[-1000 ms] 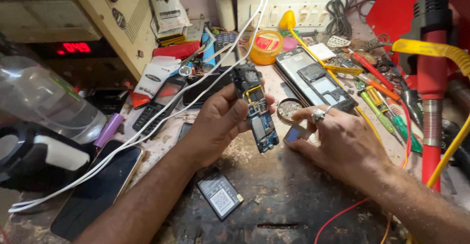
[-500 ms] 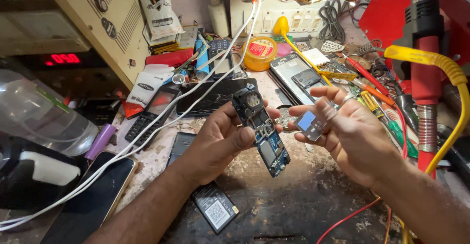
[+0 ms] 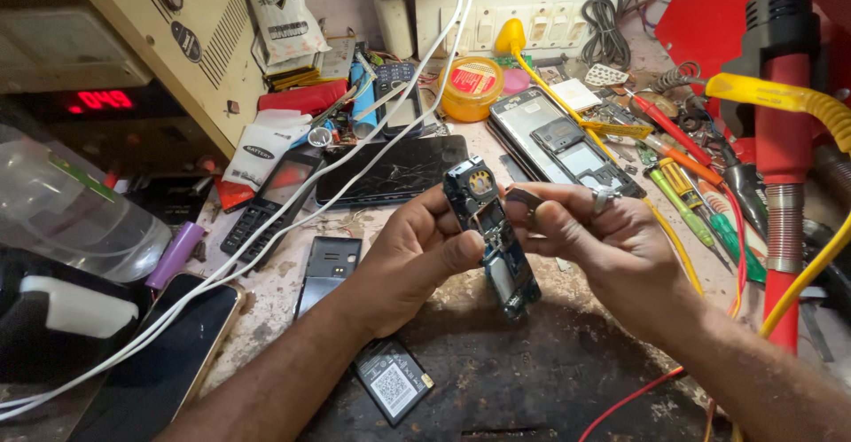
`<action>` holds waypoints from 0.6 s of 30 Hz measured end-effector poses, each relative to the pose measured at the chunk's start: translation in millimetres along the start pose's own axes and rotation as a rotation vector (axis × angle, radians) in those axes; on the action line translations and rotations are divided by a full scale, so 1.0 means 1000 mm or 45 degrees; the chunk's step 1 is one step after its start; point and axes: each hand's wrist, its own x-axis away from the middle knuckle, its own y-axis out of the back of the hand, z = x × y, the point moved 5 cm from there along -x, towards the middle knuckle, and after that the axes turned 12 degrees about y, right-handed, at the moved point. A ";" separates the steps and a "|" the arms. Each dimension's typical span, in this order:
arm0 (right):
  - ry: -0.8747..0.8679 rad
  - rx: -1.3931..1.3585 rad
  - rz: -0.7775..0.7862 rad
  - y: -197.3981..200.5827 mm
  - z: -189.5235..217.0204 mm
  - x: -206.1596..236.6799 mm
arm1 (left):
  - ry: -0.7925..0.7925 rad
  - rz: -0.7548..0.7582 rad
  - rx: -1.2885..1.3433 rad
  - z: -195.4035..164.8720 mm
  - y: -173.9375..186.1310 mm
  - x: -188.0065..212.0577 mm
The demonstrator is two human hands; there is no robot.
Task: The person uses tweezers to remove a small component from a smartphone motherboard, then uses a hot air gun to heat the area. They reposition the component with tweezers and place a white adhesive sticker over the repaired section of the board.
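Between the two sets of fingertips, above the worn dark workbench, a stripped phone circuit board is being held tilted, its upper end pointing away from the person. The board is showing a narrow blue-black body crowded with small metal parts, a round gold-toned piece sitting near its top end, and a shiny rectangular shield lying further down toward its lower tip. The left hand is gripping the board from the side, its thumb pressing on the front face about midway and its fingers curling behind. The right hand is closing around the opposite edge, its thumb and forefinger pinching a small dark grey part just beside the board's upper half; a ring is showing on one finger. Below the left wrist a flat battery is lying label up, and a black phone back cover is resting just left of that hand. Beyond the fingertips, an opened phone frame and a cracked dark screen are lying on the bench.
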 end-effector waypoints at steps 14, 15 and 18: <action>0.171 -0.085 -0.166 0.013 0.029 0.000 | 0.051 0.035 0.014 0.001 -0.004 0.001; 0.144 -0.112 -0.170 0.012 0.029 0.002 | 0.057 0.023 0.021 0.001 -0.004 0.000; 0.065 -0.144 -0.153 0.008 0.030 0.006 | 0.027 -0.025 0.029 0.000 -0.002 -0.005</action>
